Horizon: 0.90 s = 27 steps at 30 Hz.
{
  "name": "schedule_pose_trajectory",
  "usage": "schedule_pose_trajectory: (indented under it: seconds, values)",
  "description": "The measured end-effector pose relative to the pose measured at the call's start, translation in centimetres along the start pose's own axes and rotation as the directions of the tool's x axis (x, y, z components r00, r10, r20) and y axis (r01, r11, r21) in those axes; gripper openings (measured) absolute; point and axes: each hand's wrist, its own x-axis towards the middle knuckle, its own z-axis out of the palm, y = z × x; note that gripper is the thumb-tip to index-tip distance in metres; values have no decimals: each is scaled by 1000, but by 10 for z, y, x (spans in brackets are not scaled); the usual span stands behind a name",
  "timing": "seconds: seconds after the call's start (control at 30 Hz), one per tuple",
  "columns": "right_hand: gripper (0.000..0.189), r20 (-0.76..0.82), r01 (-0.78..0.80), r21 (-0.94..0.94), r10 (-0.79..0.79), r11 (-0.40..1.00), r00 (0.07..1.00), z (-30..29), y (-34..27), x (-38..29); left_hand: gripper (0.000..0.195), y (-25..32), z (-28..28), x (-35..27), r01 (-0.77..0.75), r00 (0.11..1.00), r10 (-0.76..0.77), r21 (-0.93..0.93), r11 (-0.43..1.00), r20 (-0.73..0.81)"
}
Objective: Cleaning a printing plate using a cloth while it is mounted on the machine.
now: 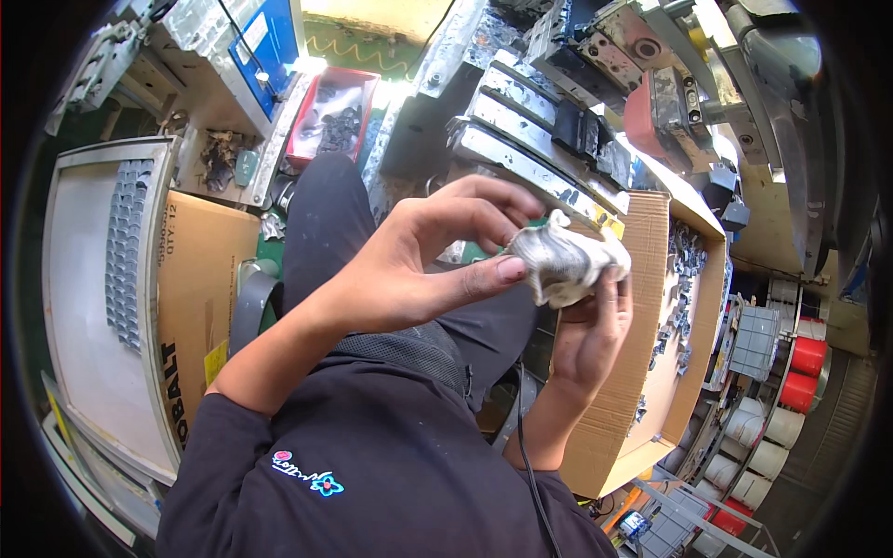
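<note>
A crumpled, grey-stained white cloth [568,261] is up in front of my lap, between both hands. My left hand [432,254] pinches its left edge with thumb and fingers. Fingers of my right hand [593,324] grip the cloth's right end from below. Whether a small part is wrapped inside the cloth cannot be seen. Right of my right hand, a cardboard box [614,390] has many small dark metal parts [684,279] scattered on its cardboard bottom.
At left, a framed white tray [73,314] holds rows of curved grey parts [129,258] beside a printed cardboard carton [202,279]. Ahead are a red bin [296,132] of small dark parts and a metal machine bed [516,164]. Paint-type tubs [781,425] line the far right. A black cable [528,446] crosses my front.
</note>
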Motion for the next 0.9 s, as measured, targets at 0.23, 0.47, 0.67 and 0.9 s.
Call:
schedule_pose_trajectory:
  seconds: [0.23,0.47,0.67,0.9]
  values:
    - [28,284,-387,-51,385,921,878,7,29,-27,19,5,33,27,-128,990,111,-225,966,-89]
    - [18,261,-398,22,379,917,888,11,29,-27,18,-2,45,63,-183,914,303,395,900,-269]
    - [22,186,-400,121,375,908,908,4,25,-25,14,-18,24,96,-199,844,522,831,519,-124]
    - [24,154,-404,173,380,898,912,-7,29,-25,24,-26,38,104,-234,813,578,873,429,-66]
